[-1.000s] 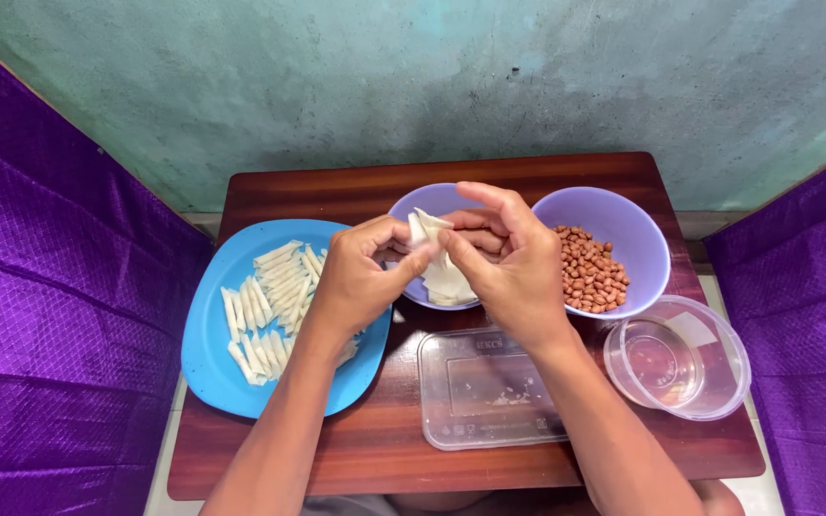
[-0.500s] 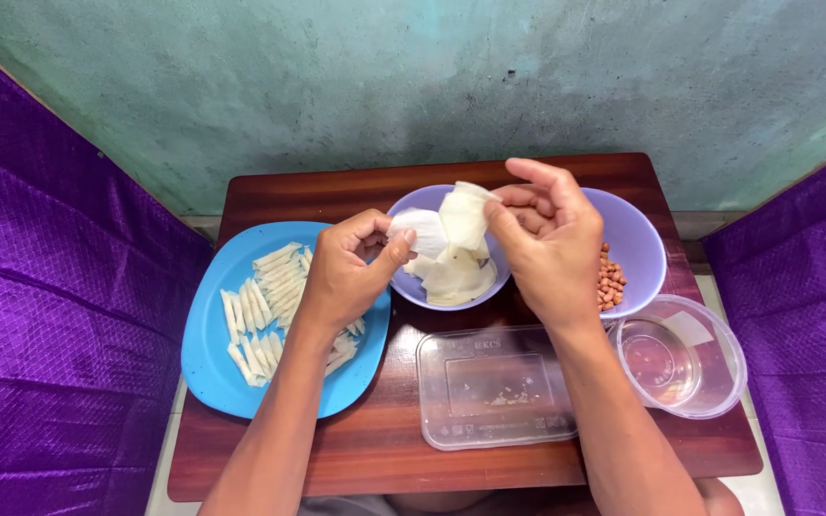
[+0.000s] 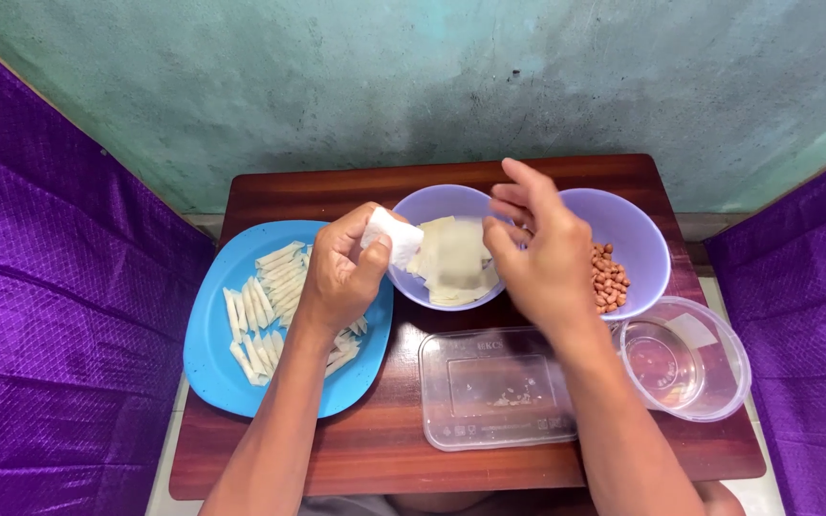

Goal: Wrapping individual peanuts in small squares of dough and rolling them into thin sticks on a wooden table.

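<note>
- Blue plate [image 3: 212, 368], under and left of left hand: many finished rolls [image 3: 274, 296] laid in rows, long axes mostly running away from the person, some slanted.
- Left hand [image 3: 336, 277]: closed on one white wrapper sheet [image 3: 392, 239], pinched betw. thumb and fingers, tilted up to the right; no long axis.
- Wrapper stack [image 3: 451, 268] in lilac bowl [image 3: 423, 205], betw. hands: several left.
- Right hand [image 3: 547, 263]: empty, fingers loosely spread, over peanut bowl [image 3: 638, 239]; peanuts [image 3: 607, 279] remain.
- Clear tray [image 3: 494, 387], near right wrist.
- Judged: well along, not finished.
</note>
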